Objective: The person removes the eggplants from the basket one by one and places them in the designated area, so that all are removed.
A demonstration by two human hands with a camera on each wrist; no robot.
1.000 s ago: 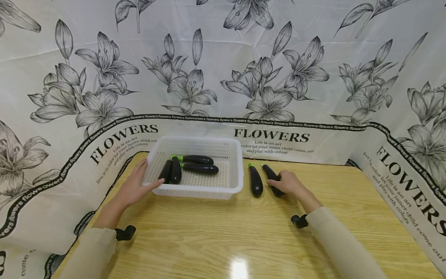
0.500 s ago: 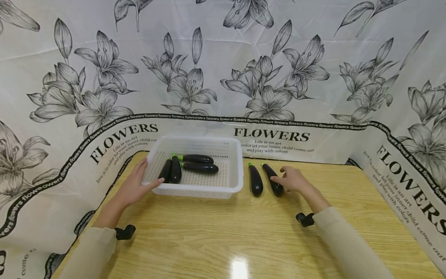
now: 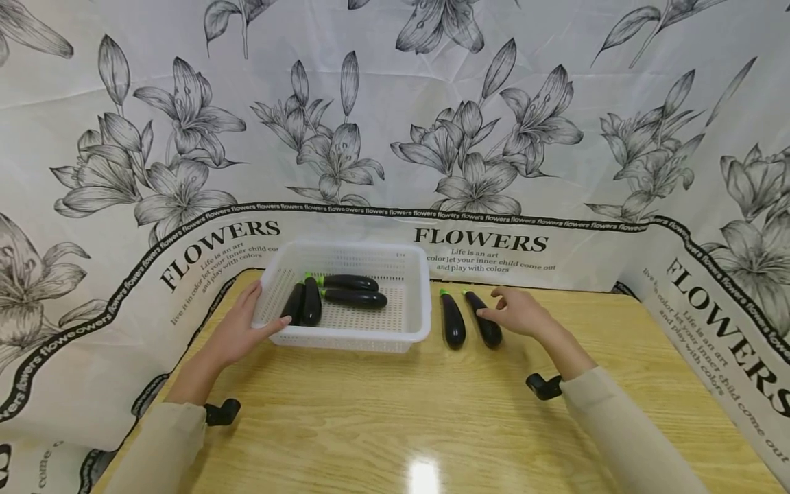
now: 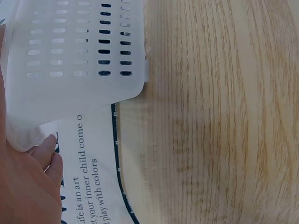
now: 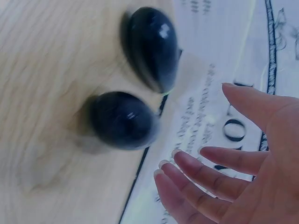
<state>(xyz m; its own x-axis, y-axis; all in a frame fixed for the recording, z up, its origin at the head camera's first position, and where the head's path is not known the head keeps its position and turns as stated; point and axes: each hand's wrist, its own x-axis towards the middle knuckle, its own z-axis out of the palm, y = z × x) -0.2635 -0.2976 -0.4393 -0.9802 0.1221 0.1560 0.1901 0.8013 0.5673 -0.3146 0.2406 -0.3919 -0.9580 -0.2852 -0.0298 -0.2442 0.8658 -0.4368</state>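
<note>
My left hand (image 3: 237, 336) grips the near left corner of a white plastic basket (image 3: 354, 336), thumb over the rim and fingers along the outer side. Inside the basket lie several dark eggplants (image 3: 354, 298) with green stem ends. On the table to the right of it, two more sit side by side: a left eggplant (image 3: 453, 322) and a right eggplant (image 3: 489, 333). Just over the right one hovers my right hand (image 3: 523, 315), partly covering it in the head view. The right wrist view shows this hand (image 5: 247, 172) with fingers apart and nothing in its grasp.
A wooden table (image 3: 382, 412) carries everything. Behind and along both sides hangs a white cloth (image 3: 382, 137) printed with flowers and lettering, meeting the table's back edge close behind the basket and eggplants.
My right hand has released the right eggplant, lifted off it and drawn slightly back to the right. The left hand, basket and eggplants keep their places.
</note>
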